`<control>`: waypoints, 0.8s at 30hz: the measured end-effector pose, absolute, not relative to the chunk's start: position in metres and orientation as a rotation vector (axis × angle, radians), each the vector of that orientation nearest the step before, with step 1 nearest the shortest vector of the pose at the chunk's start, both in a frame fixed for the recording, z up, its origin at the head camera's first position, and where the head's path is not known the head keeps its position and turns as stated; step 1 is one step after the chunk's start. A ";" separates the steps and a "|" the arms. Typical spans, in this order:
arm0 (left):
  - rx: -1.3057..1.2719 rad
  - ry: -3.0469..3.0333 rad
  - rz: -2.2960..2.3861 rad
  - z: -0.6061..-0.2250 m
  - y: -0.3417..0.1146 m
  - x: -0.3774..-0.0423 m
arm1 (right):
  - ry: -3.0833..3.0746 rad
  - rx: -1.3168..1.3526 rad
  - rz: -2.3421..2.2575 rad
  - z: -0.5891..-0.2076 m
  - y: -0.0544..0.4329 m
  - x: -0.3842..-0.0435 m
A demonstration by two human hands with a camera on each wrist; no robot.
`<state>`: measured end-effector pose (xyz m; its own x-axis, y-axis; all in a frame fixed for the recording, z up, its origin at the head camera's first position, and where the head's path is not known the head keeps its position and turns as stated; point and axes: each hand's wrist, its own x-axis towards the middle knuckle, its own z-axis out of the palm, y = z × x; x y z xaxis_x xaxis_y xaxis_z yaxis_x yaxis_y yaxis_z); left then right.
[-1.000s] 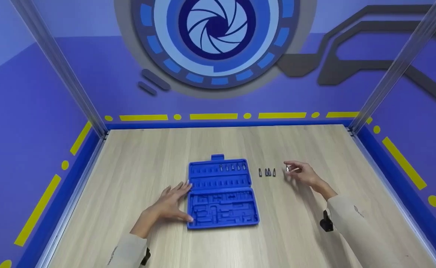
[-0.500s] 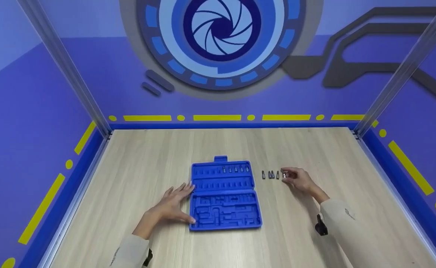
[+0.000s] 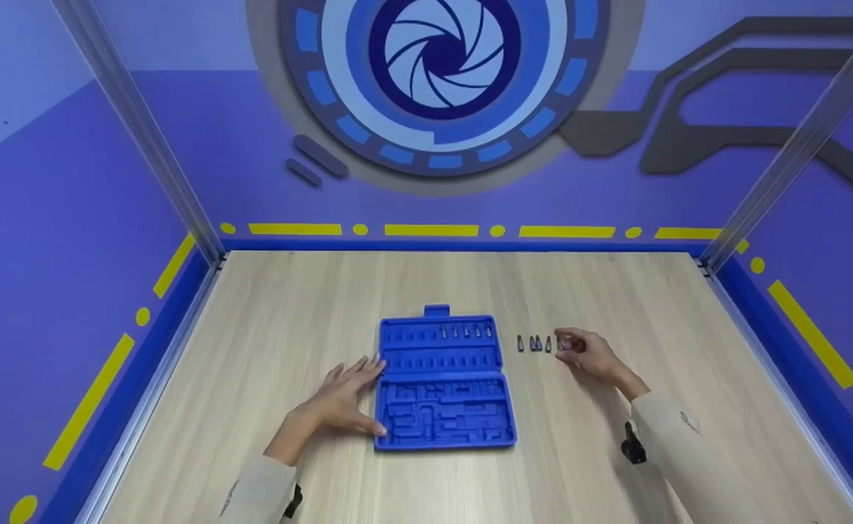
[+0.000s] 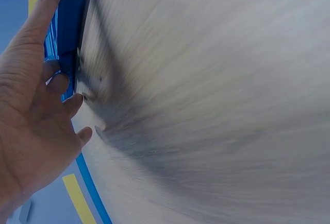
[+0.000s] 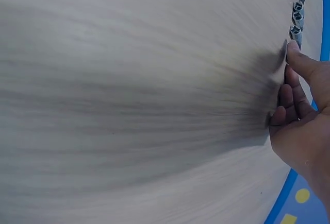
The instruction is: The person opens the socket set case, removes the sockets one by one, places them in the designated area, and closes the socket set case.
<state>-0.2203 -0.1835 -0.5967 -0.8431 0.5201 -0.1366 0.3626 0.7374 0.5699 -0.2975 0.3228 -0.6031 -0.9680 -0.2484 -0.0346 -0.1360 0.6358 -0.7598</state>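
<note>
Head view: the metal bit (image 3: 560,343) you have in hand is at the right end of a short row, pinched between the thumb and fingers of your right hand (image 3: 592,355). Whether it touches the wooden table (image 3: 310,313) is hidden by your fingers. The relation to mind, I judge, is sideways: your four loose bits (image 3: 534,343) lie just left of that pinch, their long axes running away from you, side by side, the middle two nearly touching. Your right hand is much the nearer one.

They look like small grey steel pieces, shiny, narrower toward the far end; in the right wrist view their near ends show hollow, angular openings. The metal bit itself is too covered to make out its shape.

Further left, past a strip of bare wood, your blue case (image 3: 434,418) lies unfolded, its recesses facing up. Five seated bits (image 3: 466,332) fill the right part of the far row. Your left hand (image 3: 340,402), fingers spread and holding nothing, rests against the left edge of your blue case. Beyond the wooden table stands a blue wall (image 3: 412,204) with yellow dashes.
</note>
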 end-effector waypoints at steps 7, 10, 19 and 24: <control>0.686 2.652 0.775 -0.598 -0.183 -0.221 | 2.709 -0.301 -1.243 -0.586 0.324 -0.294; 0.686 2.653 0.778 -0.598 -0.183 -0.220 | 2.709 -0.343 -1.257 -0.582 0.323 -0.294; 0.710 2.660 0.796 -0.597 -0.183 -0.219 | 2.626 -0.449 -1.373 -0.581 0.299 -0.303; 0.709 2.653 0.812 -0.598 -0.183 -0.221 | 2.560 -0.525 -1.419 -0.579 0.276 -0.304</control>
<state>-0.2209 -0.1826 -0.5984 -0.8415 0.5275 -0.1166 0.3718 0.7221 0.5834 -0.3041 0.2760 -0.5790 -0.9239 -0.3818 0.0236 -0.2223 0.4857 -0.8454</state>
